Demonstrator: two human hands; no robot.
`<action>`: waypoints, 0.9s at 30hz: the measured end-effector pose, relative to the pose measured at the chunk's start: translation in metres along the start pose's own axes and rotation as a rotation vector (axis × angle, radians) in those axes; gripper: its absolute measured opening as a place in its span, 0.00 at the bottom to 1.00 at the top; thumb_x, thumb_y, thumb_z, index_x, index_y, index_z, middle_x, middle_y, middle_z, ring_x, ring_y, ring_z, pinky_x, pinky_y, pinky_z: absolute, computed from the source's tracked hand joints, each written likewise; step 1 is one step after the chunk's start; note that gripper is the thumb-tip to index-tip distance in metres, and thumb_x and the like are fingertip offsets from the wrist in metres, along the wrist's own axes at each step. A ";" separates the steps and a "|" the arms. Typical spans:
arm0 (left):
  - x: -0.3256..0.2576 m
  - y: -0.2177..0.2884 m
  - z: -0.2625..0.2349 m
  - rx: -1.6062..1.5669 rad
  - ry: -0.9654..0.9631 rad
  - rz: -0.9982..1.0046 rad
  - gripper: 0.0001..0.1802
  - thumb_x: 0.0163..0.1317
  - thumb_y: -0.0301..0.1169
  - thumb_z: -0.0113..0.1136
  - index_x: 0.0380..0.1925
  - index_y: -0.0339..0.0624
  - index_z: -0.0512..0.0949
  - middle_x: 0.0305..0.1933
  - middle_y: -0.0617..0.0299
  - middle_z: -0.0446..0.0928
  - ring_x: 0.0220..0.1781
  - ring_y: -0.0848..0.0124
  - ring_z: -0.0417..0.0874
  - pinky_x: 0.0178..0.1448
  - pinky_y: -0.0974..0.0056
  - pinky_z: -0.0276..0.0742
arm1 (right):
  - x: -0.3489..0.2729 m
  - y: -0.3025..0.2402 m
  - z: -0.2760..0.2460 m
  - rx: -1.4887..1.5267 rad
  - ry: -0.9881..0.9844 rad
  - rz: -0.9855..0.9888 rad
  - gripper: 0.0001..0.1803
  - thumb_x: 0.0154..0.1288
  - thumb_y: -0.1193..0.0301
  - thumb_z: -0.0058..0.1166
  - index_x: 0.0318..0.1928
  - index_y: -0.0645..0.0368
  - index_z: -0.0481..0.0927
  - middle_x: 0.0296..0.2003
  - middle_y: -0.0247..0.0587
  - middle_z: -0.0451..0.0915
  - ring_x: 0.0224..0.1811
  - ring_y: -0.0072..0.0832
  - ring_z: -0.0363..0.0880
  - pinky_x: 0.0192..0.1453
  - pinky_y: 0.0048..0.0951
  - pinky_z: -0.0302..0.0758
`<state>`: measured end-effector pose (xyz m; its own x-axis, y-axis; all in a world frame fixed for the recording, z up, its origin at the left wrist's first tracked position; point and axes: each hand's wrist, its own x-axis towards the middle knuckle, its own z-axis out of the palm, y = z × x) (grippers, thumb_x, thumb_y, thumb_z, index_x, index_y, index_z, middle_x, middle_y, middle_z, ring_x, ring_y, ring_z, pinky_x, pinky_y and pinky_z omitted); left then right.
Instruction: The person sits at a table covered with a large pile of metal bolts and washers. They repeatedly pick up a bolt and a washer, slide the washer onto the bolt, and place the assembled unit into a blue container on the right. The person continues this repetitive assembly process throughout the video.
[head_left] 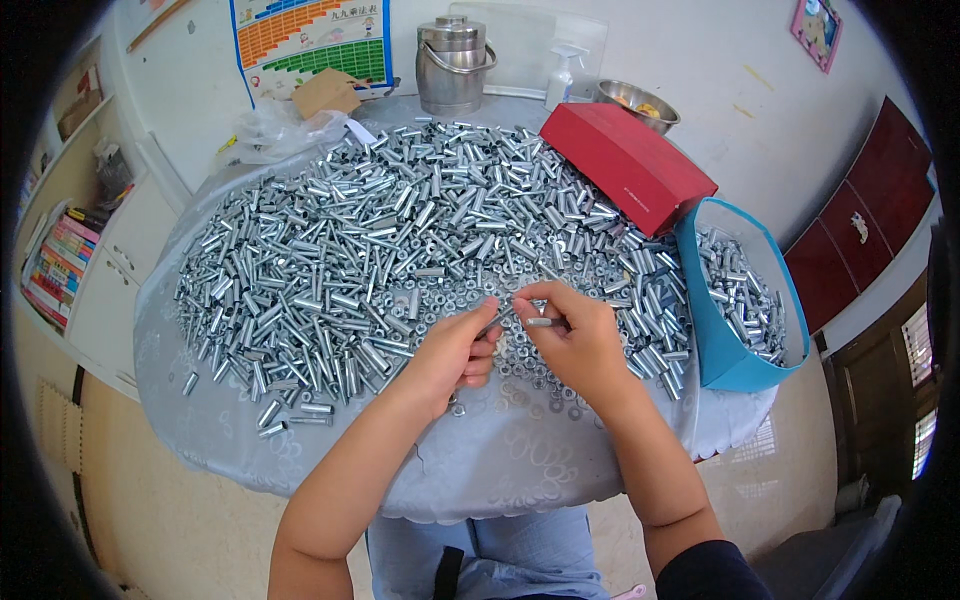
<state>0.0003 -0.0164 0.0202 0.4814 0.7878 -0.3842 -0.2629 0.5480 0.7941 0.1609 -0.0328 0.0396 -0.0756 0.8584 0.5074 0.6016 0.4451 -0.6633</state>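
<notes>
Grey-clothed table (520, 465): over silver metal-parts heap (320, 250), gripping slim silver rod (495, 321) in left hand (450, 355), silver cylinder (541, 322) in right hand (575, 338); could drop either if loosely pinched.

The left forearm (360, 470) slants up and inward from the lower edge, and the right forearm (655, 450) leans in from the opposite side. The left hand (455, 350) has its thumb extended along the top, fingers curled beneath. The right hand (575, 330) arches its index finger toward the left thumb, other fingers folded. Both hands are nearly together, fingertips facing.
</notes>
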 end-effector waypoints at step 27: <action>-0.007 0.004 0.006 0.041 -0.015 0.132 0.20 0.63 0.48 0.46 0.19 0.47 0.65 0.15 0.75 0.52 0.15 0.82 0.53 0.20 0.74 0.50 | -0.002 -0.002 0.002 0.349 -0.157 0.154 0.07 0.58 0.72 0.56 0.37 0.62 0.76 0.16 0.20 0.64 0.19 0.08 0.56 0.21 0.15 0.51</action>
<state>0.0008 -0.0212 0.0283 0.4577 0.8476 -0.2686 -0.2905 0.4280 0.8558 0.1583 -0.0344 0.0388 -0.1423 0.9382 0.3154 0.3119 0.3449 -0.8853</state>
